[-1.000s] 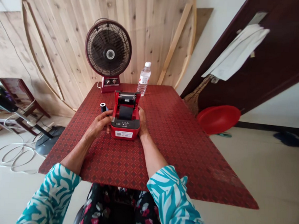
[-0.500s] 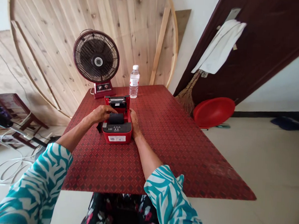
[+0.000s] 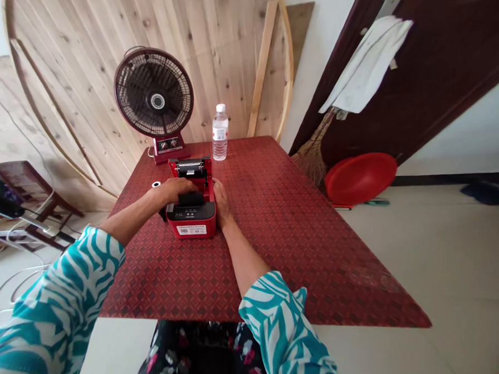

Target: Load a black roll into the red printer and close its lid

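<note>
A small red-and-black printer [image 3: 192,229] stands on the table with its lid [image 3: 191,169] tilted up and back. My left hand [image 3: 177,190] reaches over its left side into the compartment. Its fingers are bent down at a black, roll-like part [image 3: 191,199] inside; the fingertips are partly hidden. My right hand [image 3: 221,203] is wrapped along the printer's right side, the thumb towards me out of clear sight. Behind my left wrist a small white roll [image 3: 156,184] with a dark core shows on the table.
A table fan [image 3: 157,101] and a clear water bottle [image 3: 220,134] stand at the back of the red patterned table [image 3: 280,239]. To the right on the floor are a red basin [image 3: 361,179] and a broom [image 3: 313,157]. A chair [image 3: 35,192] is at left.
The black part now sits lower and more tilted, with my left fingers deeper in the compartment. The white roll has come into sight behind my left wrist. My right hand stays on the printer.
</note>
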Motion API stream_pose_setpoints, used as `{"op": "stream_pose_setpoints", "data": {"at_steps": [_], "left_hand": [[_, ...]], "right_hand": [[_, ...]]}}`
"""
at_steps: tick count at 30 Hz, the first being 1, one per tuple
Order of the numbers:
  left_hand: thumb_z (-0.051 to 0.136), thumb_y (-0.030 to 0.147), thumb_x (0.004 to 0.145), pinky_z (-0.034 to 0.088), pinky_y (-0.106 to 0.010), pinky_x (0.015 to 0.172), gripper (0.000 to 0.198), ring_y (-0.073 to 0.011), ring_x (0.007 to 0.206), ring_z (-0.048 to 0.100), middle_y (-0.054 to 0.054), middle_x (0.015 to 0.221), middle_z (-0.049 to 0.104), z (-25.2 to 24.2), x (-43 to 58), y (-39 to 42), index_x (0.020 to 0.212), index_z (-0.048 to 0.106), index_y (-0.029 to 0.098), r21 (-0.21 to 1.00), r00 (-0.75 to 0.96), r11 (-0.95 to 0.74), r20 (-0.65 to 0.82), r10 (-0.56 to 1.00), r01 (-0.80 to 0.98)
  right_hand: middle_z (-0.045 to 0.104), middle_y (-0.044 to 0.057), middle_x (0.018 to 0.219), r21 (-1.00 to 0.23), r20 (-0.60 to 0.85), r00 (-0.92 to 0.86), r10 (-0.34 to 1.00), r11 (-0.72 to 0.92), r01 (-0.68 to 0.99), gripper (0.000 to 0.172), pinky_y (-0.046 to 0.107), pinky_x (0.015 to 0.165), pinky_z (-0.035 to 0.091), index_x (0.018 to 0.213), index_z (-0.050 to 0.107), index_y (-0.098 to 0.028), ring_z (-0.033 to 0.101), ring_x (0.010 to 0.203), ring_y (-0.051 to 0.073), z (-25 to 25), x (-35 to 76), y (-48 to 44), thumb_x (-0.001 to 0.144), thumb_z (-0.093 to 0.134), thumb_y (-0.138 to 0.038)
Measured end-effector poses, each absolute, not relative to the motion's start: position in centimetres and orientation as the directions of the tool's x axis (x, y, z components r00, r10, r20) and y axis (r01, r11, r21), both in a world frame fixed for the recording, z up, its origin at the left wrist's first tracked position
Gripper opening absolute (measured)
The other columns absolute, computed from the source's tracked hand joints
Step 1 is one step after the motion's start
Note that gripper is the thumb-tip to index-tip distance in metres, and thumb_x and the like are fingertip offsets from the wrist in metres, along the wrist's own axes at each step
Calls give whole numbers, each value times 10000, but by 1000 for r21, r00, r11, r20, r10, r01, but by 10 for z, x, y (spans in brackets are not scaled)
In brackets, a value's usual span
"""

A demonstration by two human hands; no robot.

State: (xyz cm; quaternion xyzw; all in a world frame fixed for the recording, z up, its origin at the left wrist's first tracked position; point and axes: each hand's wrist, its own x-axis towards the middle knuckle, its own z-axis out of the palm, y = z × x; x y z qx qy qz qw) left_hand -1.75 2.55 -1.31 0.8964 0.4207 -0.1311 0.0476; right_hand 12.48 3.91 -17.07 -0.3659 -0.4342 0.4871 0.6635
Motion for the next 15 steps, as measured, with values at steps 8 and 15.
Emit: {"op": "stream_pose_setpoints", "data": {"at_steps": [8, 15], "left_hand": [[582, 217, 872, 516, -337, 830, 375, -295, 1088, 673, -125, 1161, 723, -8, -6, 18, 1238, 661, 224, -197, 501, -565, -294, 814, 801], [616, 215, 864, 541, -401, 859, 384, -306, 1029, 697, -95, 1161, 724, -6, -12, -8, 1239, 658, 286, -132, 419, -414, 11, 908, 901]], "right_hand": [[655, 61, 1314, -927, 175, 184, 967, 225, -301, 590, 443, 1142, 409, 1213, 615, -253, 575, 1245, 236, -163, 122, 35, 834, 473, -683], [671, 66, 1279, -933, 179, 162, 970, 219, -284, 606, 443, 1106, 441, 1223, 603, -244, 607, 1190, 237, -161, 124, 33, 835, 463, -688]]}}
